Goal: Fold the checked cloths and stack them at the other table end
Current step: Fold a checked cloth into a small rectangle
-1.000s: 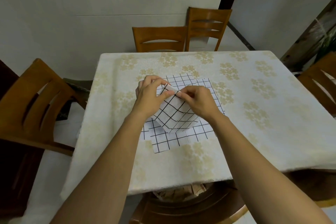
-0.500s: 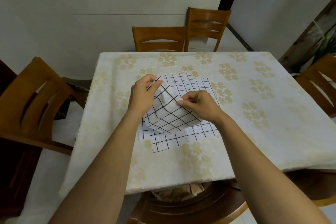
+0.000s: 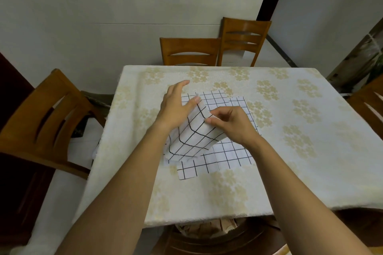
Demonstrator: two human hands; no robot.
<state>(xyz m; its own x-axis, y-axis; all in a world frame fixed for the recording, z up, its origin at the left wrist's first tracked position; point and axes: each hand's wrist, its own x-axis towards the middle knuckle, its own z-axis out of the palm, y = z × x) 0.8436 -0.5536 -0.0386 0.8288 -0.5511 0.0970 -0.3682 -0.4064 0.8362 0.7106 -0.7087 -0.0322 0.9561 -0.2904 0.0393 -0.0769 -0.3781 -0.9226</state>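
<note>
Lifted checked cloth (image 3: pixel 192 136): thin soft fabric, matt white, black grid lines. Flat checked cloths (image 3: pixel 228 159) beneath: same matt fabric, faint creases. Tablecloth (image 3: pixel 290 172): cream textile, slightly rough weave, pale gold flower pattern. Chairs (image 3: pixel 190 49) at 12 o'clock, chair (image 3: pixel 41 114) at 9 o'clock: varnished wood, semi-gloss. Wall (image 3: pixel 103 16) at 11 o'clock: smooth, matt. Brownish crumpled stuff (image 3: pixel 207 227) under table edge at 6 o'clock: possibly paper.

Wooden chair (image 3: pixel 189 50) and taller chair (image 3: pixel 244 41) beyond floral tablecloth (image 3: pixel 290 151); another chair (image 3: pixel 41 114) left.
</note>
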